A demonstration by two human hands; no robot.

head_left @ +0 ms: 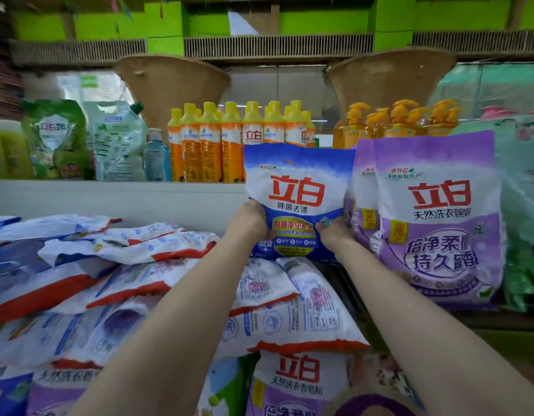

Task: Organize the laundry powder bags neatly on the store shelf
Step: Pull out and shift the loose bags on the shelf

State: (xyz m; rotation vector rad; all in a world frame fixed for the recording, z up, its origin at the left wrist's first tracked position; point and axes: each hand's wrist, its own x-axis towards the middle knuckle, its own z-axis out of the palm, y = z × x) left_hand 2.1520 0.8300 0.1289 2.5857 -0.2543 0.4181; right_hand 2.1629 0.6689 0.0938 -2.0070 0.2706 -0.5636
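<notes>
Both hands, left hand [250, 219] and right hand [334, 233], clamp the upright blue bag [297, 199], fingers hidden behind it, purple bag [440, 217] at three o'clock.

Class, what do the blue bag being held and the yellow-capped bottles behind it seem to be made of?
Blue bag: probably glossy plastic film; it creases and dents where the left hand and right hand grip it. Yellow-capped bottles: likely rigid plastic, smooth, with printed orange labels.
</notes>
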